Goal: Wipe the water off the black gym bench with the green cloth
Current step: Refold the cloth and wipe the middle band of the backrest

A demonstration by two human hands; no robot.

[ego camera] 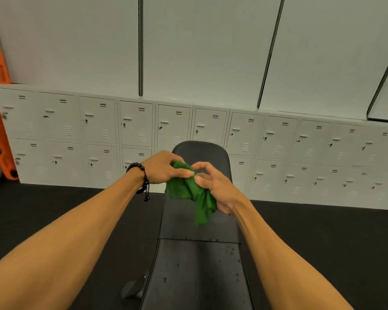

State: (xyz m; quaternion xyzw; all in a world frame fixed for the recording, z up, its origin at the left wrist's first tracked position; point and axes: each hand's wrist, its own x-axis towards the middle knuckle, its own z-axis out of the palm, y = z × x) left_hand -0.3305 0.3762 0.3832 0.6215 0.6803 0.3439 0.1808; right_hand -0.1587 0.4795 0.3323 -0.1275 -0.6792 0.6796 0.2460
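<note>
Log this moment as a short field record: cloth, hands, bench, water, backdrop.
cloth: green cloth, bunched, held above the bench, a tail hanging down
left hand: left hand pinches the cloth's top; beaded bracelet on the wrist
right hand: right hand grips the cloth's right side
bench: black gym bench, seam across the pad
water: droplets on the near pad, mostly right of centre
backdrop: white lockers

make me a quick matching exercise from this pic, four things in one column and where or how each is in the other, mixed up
1 green cloth
2 black gym bench
3 beaded bracelet
4 lockers

A on the left wrist
B dotted with water drops
C along the far wall
D bunched between the left hand and right hand

Pairs: 1-D, 2-B, 3-A, 4-C
</note>
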